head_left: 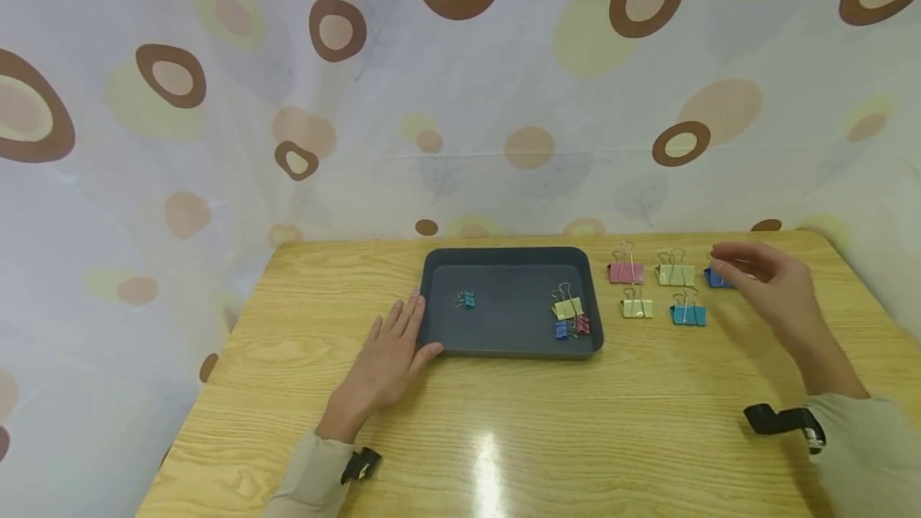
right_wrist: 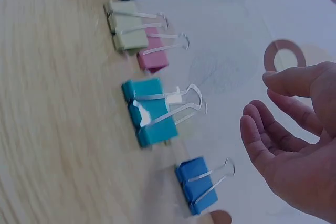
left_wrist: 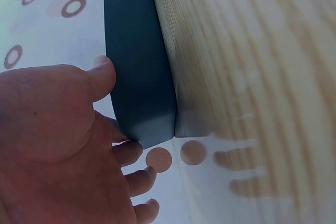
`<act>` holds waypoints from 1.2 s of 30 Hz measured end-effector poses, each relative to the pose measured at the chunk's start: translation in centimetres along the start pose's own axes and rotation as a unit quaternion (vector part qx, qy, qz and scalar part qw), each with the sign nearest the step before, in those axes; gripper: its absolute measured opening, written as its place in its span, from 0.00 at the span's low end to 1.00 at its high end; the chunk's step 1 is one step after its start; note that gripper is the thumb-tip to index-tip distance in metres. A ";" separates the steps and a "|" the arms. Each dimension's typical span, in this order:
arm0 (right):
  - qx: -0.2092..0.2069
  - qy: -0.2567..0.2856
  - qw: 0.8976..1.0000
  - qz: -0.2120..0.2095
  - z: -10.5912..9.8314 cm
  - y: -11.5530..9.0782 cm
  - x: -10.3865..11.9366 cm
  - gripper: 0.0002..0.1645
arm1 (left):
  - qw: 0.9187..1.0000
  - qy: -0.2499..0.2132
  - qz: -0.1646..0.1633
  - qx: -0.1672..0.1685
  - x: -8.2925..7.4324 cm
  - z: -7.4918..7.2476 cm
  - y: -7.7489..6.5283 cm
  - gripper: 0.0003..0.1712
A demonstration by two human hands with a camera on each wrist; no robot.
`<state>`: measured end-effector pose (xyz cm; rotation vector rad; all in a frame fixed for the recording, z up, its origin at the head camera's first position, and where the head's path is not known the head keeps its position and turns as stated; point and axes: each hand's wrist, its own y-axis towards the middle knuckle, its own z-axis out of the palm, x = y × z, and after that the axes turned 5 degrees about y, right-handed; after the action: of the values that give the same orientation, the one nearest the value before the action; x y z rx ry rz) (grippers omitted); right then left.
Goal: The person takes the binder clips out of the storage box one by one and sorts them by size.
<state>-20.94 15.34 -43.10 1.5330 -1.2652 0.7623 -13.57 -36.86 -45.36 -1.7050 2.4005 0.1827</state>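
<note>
A pale cloth (head_left: 403, 94) printed with brown rings and soft-coloured spots hangs behind a wood-grain table (head_left: 532, 430), where a person in beige sleeves (head_left: 863, 442) works with both hands among colored binder clips. A dark gray rectangular tray (head_left: 496, 342) sits toward the table's far edge, between the two arms.

The left hand (head_left: 388, 354) lies at the tray's near left corner, fingers straight and slightly spread against its side, thumb by the near edge, gripping nothing. The right hand (head_left: 773, 282) hovers at the far right, its fingers loosely bent with a gap to the thumb and nothing between them. Black bands (head_left: 784, 420) mark both wrists.

Five larger clips stand on the table to the right of the tray. Pink (head_left: 626, 272), pale green (head_left: 676, 276) and blue (head_left: 719, 277) clips make up the far row; a teal clip (head_left: 688, 315) and a pale yellow clip (head_left: 637, 308) stand in front. The blue clip, nearest the right hand, is apart from its fingertips in the right wrist view.

Inside the tray, a yellow clip (head_left: 568, 308) sits near the right wall, close behind a small blue clip (head_left: 561, 330) and a small red clip (head_left: 584, 325). A small teal clip (head_left: 468, 300) lies alone toward the left.
</note>
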 end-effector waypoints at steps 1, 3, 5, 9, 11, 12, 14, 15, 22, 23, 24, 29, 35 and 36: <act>0.002 0.002 1.000 -0.005 0.3 0.1 0.3 0.20 | 1.000 0.000 0.000 0.001 0.0 0.0 0.0 0.45; 0.007 0.010 1.000 -0.009 0.9 0.2 0.8 0.20 | 1.000 0.001 -0.001 0.003 0.0 -0.1 0.0 0.45; 0.013 0.013 1.000 -0.010 1.4 0.3 1.2 0.20 | 1.000 0.002 -0.001 0.004 0.0 -0.1 0.0 0.46; 0.019 0.001 1.000 -0.018 2.3 0.3 1.9 0.19 | 1.000 0.001 -0.003 0.002 -0.1 -0.1 0.0 0.46; 0.021 -0.008 0.999 -0.027 2.8 0.4 2.2 0.18 | 1.000 0.000 -0.004 0.000 -0.1 -0.1 0.0 0.46; 0.023 -0.009 0.999 -0.031 3.0 0.4 2.3 0.18 | 1.000 -0.001 -0.005 0.001 -0.1 -0.2 0.0 0.45; 0.030 -0.008 0.999 -0.035 3.5 0.6 2.6 0.18 | 1.000 0.000 -0.005 0.001 -0.2 -0.2 0.0 0.45; 0.036 -0.007 0.999 -0.039 3.7 0.6 2.7 0.18 | 1.000 0.001 -0.005 0.002 -0.2 -0.2 0.0 0.45; 0.058 0.005 0.997 -0.050 5.8 0.9 3.7 0.18 | 1.000 -0.003 -0.001 -0.004 -0.2 -0.2 -0.1 0.45; 0.061 0.005 0.997 -0.051 6.1 0.9 3.7 0.18 | 1.000 -0.003 -0.001 -0.004 -0.2 -0.1 -0.1 0.45; 0.063 0.005 0.997 -0.050 6.5 0.9 3.8 0.18 | 1.000 -0.003 -0.002 -0.004 -0.2 -0.1 0.0 0.45; 0.084 -0.008 0.995 -0.060 8.1 0.6 3.8 0.19 | 1.000 -0.004 0.001 -0.006 -0.2 0.0 0.0 0.45; 0.115 0.000 0.992 -0.058 10.0 0.2 4.0 0.17 | 1.000 -0.001 0.001 -0.009 -0.2 0.0 0.0 0.45; 0.117 0.002 0.991 -0.059 10.3 0.2 4.1 0.17 | 1.000 -0.001 0.000 -0.010 -0.2 0.0 0.0 0.45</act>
<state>-21.19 4.22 -42.80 1.7768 -1.1003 0.8592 -13.50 -36.71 -45.32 -1.7113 2.4061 0.2081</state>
